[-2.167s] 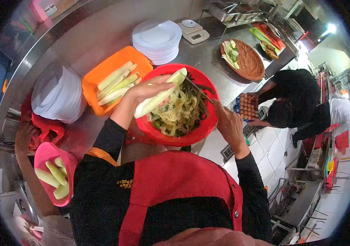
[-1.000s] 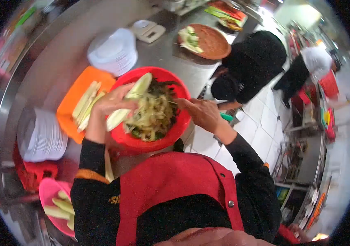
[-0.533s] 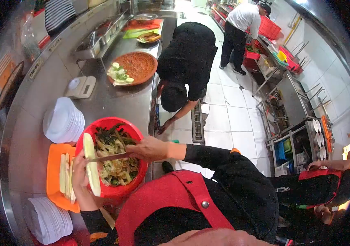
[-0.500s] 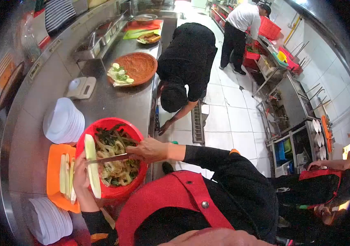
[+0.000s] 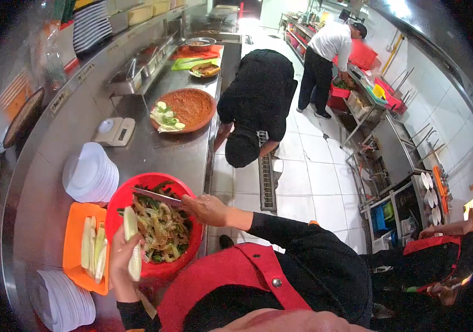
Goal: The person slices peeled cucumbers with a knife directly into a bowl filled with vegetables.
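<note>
A peeled, pale green cucumber (image 5: 132, 243) is in the grip of my left hand (image 5: 123, 249), over the near left rim of a red bowl (image 5: 119, 200). Chopped pale and dark green vegetables (image 5: 164, 224) fill much of that bowl. My right hand (image 5: 206, 209) is closed round the handle of a knife (image 5: 158, 196). The blade points left above the bowl, beyond the cucumber's top end and apart from it. Left of the bowl, an orange tray (image 5: 73, 243) holds several peeled cucumber pieces (image 5: 93, 246).
White plates (image 5: 90, 171) are stacked behind the tray, more plates (image 5: 65, 299) in front. A scale (image 5: 116, 131) and a clay dish of reddish paste (image 5: 189, 110) stand farther along the steel counter. One person (image 5: 258, 99) bends low beside the counter; another (image 5: 325, 55) works at the far right.
The knife has left the cucumber and swung up and away over the bowl. My left hand has shifted right, and the cucumber looks shorter and lower. The bent person's head has moved.
</note>
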A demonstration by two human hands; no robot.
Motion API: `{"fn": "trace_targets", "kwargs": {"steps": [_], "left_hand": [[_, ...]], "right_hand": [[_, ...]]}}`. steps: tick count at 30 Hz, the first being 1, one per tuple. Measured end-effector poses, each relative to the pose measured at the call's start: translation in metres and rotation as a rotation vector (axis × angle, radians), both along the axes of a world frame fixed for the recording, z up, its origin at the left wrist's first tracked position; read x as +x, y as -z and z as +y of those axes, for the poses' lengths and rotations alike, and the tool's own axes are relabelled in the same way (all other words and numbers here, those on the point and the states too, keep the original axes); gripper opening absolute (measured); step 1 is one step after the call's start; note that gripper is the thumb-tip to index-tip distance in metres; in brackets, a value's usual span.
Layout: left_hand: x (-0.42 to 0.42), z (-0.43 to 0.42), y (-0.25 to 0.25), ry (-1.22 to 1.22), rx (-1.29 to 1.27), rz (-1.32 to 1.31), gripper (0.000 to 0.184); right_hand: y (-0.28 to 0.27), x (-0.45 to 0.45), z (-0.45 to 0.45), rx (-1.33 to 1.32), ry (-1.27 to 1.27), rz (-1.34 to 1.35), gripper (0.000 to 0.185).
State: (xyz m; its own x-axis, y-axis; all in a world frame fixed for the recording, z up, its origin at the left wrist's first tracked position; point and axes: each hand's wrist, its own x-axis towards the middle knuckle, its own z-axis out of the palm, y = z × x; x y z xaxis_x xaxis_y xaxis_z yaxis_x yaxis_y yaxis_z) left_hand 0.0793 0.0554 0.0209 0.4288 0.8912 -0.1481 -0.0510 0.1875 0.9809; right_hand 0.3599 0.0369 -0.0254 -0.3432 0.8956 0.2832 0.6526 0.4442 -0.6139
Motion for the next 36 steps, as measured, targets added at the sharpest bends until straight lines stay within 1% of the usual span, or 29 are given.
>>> {"fn": "trace_targets", "kwargs": {"steps": [1,2,3,4,5,6,7,8,10,11,12,13,14,16,17,19,20,22,23,25,26,27,28,29,31,32,34,35,36], "left_hand": [[-0.004,0.006,0.012,0.004,0.058,0.270,0.034],[-0.014,0.009,0.026,0.006,0.117,0.543,0.029],[-0.012,0.012,0.034,-0.024,0.330,0.629,0.023],[-0.013,0.014,0.039,-0.022,0.335,0.627,0.023],[-0.013,0.014,0.045,0.002,0.351,0.586,0.023],[-0.008,0.009,0.042,0.023,0.364,0.545,0.024],[0.006,-0.002,0.009,0.082,0.268,0.534,0.023],[0.009,-0.003,0.010,0.079,0.266,0.531,0.023],[0.011,-0.004,0.012,0.198,0.169,0.363,0.025],[0.011,-0.004,0.011,0.194,0.170,0.362,0.025],[0.011,-0.004,0.009,0.292,0.239,0.367,0.025],[0.011,-0.003,0.006,0.393,0.309,0.373,0.026],[0.015,-0.006,-0.001,0.392,0.311,0.375,0.026],[0.025,-0.013,-0.015,0.312,0.356,0.460,0.028],[0.025,-0.011,-0.012,0.311,0.361,0.459,0.028],[0.024,-0.007,-0.002,0.341,0.352,0.326,0.030],[0.021,-0.007,0.000,0.337,0.351,0.325,0.030],[0.021,-0.009,-0.003,0.260,-0.047,-0.043,0.032],[0.021,-0.012,-0.004,0.258,-0.050,-0.047,0.032],[0.022,-0.018,-0.010,0.164,-0.001,-0.042,0.032],[0.020,-0.016,-0.007,0.164,-0.004,-0.044,0.032],[0.017,-0.011,-0.002,0.208,0.076,0.015,0.029],[0.014,-0.007,0.001,0.250,0.160,0.074,0.026],[0.012,-0.004,-0.001,0.247,0.167,0.071,0.026],[0.008,-0.001,-0.005,0.272,0.103,0.150,0.029],[0.006,0.001,-0.001,0.270,0.112,0.146,0.029],[0.007,0.002,0.006,0.249,0.146,0.103,0.013],[0.005,0.003,0.006,0.250,0.160,0.097,0.013],[0.003,0.001,-0.001,0.257,0.123,0.207,0.012]], "right_hand": [[-0.001,0.000,0.000,-0.063,0.035,-0.017,0.028],[-0.004,-0.006,-0.004,-0.058,0.036,-0.018,0.028],[-0.015,-0.010,-0.007,-0.055,-0.020,0.061,0.035],[-0.021,-0.012,-0.010,-0.054,-0.076,0.142,0.043],[0.001,-0.017,0.001,0.130,-0.155,0.206,0.050],[-0.003,-0.024,0.005,0.130,-0.157,0.203,0.050],[-0.011,-0.031,0.005,0.080,-0.112,0.266,0.049],[-0.020,-0.037,0.004,0.029,-0.067,0.330,0.048],[-0.041,-0.045,0.002,0.000,-0.047,0.326,0.045],[-0.047,-0.048,0.004,-0.027,-0.026,0.322,0.043],[-0.047,-0.052,0.007,-0.024,-0.030,0.321,0.043],[-0.045,-0.055,0.011,-0.033,-0.043,0.414,0.039],[-0.045,-0.058,0.013,-0.042,-0.054,0.509,0.036],[-0.048,-0.060,0.013,-0.062,-0.074,0.470,0.034],[-0.051,-0.061,0.014,-0.082,-0.094,0.428,0.032],[-0.058,-0.061,0.013,-0.056,-0.130,0.434,0.030],[-0.060,-0.062,0.013,-0.037,-0.162,0.444,0.029],[-0.058,-0.060,0.017,0.014,-0.215,0.453,0.029],[-0.057,-0.060,0.019,0.063,-0.268,0.466,0.028],[-0.057,-0.065,0.023,0.083,-0.281,0.498,0.028],[-0.060,-0.066,0.023,0.107,-0.292,0.532,0.027],[-0.068,-0.066,0.021,0.106,-0.292,0.530,0.027],[-0.079,-0.066,0.018,-0.014,-0.262,0.502,0.027],[-0.087,-0.066,0.018,-0.129,-0.234,0.471,0.028],[-0.091,-0.068,0.021,-0.080,-0.235,0.419,0.028],[-0.094,-0.069,0.022,-0.039,-0.231,0.374,0.027],[-0.102,-0.068,0.023,0.020,-0.209,0.361,0.027],[-0.107,-0.067,0.023,0.073,-0.181,0.354,0.027],[-0.107,-0.066,0.024,0.084,-0.181,0.344,0.027]]}}
